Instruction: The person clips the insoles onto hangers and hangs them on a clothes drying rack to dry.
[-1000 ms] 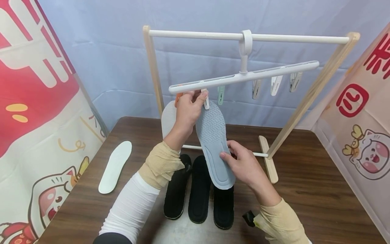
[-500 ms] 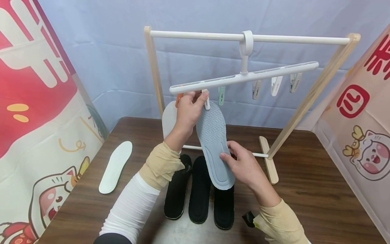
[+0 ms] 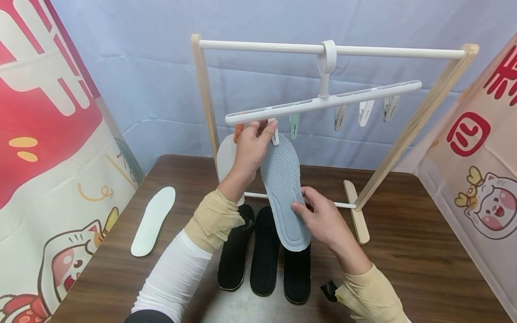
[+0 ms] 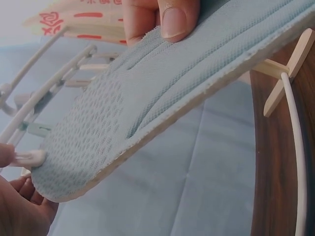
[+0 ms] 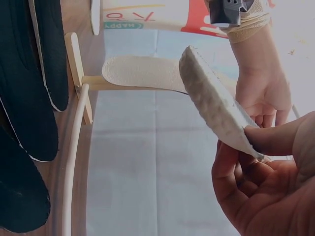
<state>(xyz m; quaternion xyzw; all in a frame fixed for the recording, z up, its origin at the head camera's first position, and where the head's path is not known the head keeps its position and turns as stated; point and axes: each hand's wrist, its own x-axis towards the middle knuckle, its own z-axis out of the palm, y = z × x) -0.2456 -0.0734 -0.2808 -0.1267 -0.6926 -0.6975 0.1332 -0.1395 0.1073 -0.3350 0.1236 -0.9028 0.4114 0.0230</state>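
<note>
A light grey-blue insole (image 3: 284, 193) slants below the white hanger (image 3: 282, 108), its dimpled end up. My left hand (image 3: 251, 148) pinches the top of a white clothes peg (image 3: 275, 137). In the left wrist view that peg (image 4: 32, 158) lies over the insole's dimpled end, with fingertips of the left hand behind it. Lower down, my right hand (image 3: 323, 215) holds the insole by its right edge, thumb on the face. The right wrist view shows the insole (image 5: 216, 103) between thumb and curled fingers. Behind my left hand, another pale insole (image 3: 226, 154) hangs under an orange peg (image 3: 237, 132).
A green peg (image 3: 294, 125) and several pale pegs (image 3: 365, 112) hang along the tilted hanger. It hooks on the rack's white rod (image 3: 262, 46). Several black insoles (image 3: 264, 269) lie on the wooden table (image 3: 404, 251); a white insole (image 3: 153, 222) lies at left.
The pale insole hanging behind my left hand has shifted slightly to the right. Both hands and the grey-blue insole stay almost where they were.
</note>
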